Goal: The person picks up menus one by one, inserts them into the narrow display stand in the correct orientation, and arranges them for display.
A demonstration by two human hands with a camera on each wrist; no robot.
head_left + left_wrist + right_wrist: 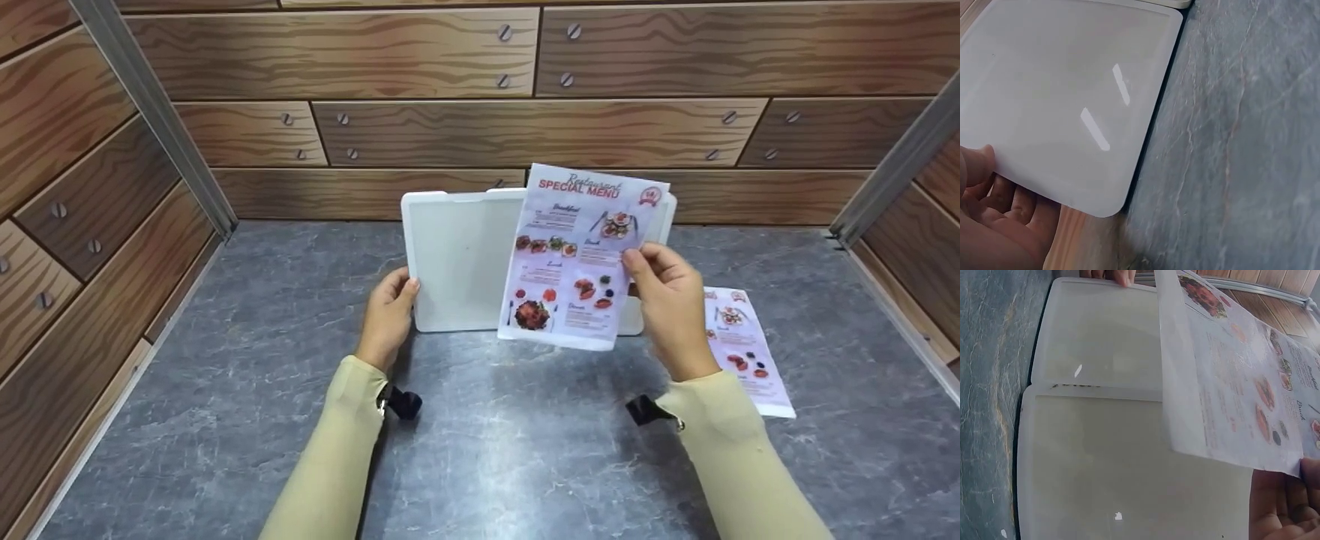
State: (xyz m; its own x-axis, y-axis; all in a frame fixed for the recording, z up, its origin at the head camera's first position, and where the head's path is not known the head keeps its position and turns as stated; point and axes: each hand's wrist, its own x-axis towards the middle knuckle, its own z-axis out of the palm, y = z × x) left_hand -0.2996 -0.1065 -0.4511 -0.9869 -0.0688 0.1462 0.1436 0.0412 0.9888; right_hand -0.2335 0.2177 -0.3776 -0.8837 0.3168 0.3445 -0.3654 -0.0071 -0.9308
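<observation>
A white two-panel folder (457,255) stands upright on the table, its smooth panels facing me. My left hand (388,315) grips its left edge, thumb in front and fingers behind; the left wrist view shows the thumb (979,163) on the panel (1067,101). With the thumb and fingers of my right hand (671,311) I pinch a printed restaurant menu sheet (577,259) by its right edge. The sheet tilts slightly in front of the right panel and covers most of it. In the right wrist view, the menu sheet (1235,382) hangs before the two joined panels (1106,461).
A second menu sheet (750,360) lies on the grey marbled table (495,450) at the right, partly hidden behind my right hand and sleeve. Wood-patterned walls (420,56) with metal corner strips (150,112) enclose the table at the back and sides.
</observation>
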